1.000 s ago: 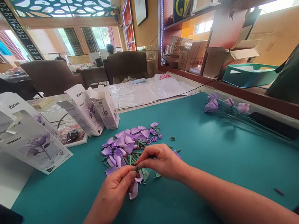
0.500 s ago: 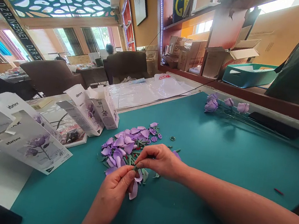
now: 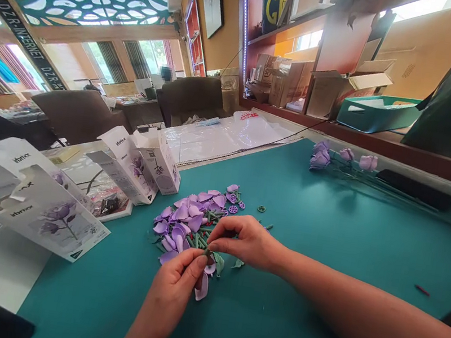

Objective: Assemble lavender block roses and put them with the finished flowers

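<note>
My left hand point(image 3: 176, 282) is closed, thumb against forefinger, on a small green stem piece point(image 3: 207, 251). From the right, my right hand point(image 3: 246, 242) pinches the same piece near its upper end; the fingers cover most of it. Just beyond the hands lies a heap of purple petals point(image 3: 188, 214), mixed with green stem pieces point(image 3: 197, 240). A pale purple petal point(image 3: 201, 288) shows beside my left fingertips. Green leaves point(image 3: 217, 265) lie under and beside my right hand. Small purple wheel-shaped parts point(image 3: 233, 209) sit at the heap's far right edge.
Opened white rose boxes point(image 3: 57, 216) stand at the left. Assembled purple roses point(image 3: 320, 156) lie at the back of the green mat point(image 3: 303, 330), near a black flat object point(image 3: 417, 189). A green ring part point(image 3: 261, 209) and a dark red stick point(image 3: 422, 290) lie apart.
My right hand has shifted very slightly while both hands keep their pinch on the green piece. The view has moved a little; the heap looks the same.
</note>
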The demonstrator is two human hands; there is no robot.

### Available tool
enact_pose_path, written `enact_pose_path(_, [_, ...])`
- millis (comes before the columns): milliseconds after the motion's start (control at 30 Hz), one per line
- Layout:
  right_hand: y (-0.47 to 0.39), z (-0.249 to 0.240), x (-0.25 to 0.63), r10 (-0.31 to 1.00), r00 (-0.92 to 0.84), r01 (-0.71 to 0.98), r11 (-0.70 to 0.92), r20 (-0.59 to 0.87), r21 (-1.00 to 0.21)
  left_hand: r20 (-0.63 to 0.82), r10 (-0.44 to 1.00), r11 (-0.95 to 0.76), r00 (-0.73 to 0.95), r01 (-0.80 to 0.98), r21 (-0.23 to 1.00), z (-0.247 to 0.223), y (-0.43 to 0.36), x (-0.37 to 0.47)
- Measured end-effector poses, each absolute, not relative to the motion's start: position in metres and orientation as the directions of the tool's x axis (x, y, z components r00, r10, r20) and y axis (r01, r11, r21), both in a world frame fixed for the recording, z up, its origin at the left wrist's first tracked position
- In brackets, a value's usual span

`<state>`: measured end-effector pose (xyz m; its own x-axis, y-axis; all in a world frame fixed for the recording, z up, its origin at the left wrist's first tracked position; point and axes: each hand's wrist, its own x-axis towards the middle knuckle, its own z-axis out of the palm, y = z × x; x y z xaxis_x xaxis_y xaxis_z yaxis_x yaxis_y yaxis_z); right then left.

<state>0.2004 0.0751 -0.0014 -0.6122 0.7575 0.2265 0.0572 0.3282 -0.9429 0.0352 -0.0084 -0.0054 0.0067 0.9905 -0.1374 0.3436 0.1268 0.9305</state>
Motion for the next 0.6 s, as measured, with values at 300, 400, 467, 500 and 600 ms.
enact_pose_path(300, [0.0728, 0.001, 0.2004, 0.739, -0.617, 0.195, 0.478, 0.272, -0.857, -0.121, 0.993, 0.112, -0.002, 0.397, 0.911, -0.0053, -0.0078, 0.0352])
enact_pose_path(400, [0.0725, 0.0013, 0.2003, 0.744, -0.613, 0.235, 0.492, 0.265, -0.838, -0.108, 0.994, 0.101, -0.006, 0.405, 0.909, -0.006, -0.0078, 0.035])
enact_pose_path(467, [0.0724, 0.0013, 0.2003, 0.745, -0.615, 0.244, 0.493, 0.26, -0.835, -0.102, 0.995, 0.096, -0.007, 0.409, 0.907, -0.0065, -0.0074, 0.035])
enact_pose_path(500, [0.0723, 0.0012, 0.2003, 0.744, -0.617, 0.247, 0.491, 0.255, -0.835, -0.099, 0.995, 0.093, -0.007, 0.411, 0.907, -0.0067, -0.0073, 0.035])
enact_pose_path(600, [0.0719, 0.0015, 0.2002, 0.744, -0.621, 0.258, 0.489, 0.245, -0.833, -0.09, 0.996, 0.084, -0.005, 0.416, 0.906, -0.0072, -0.0072, 0.0348])
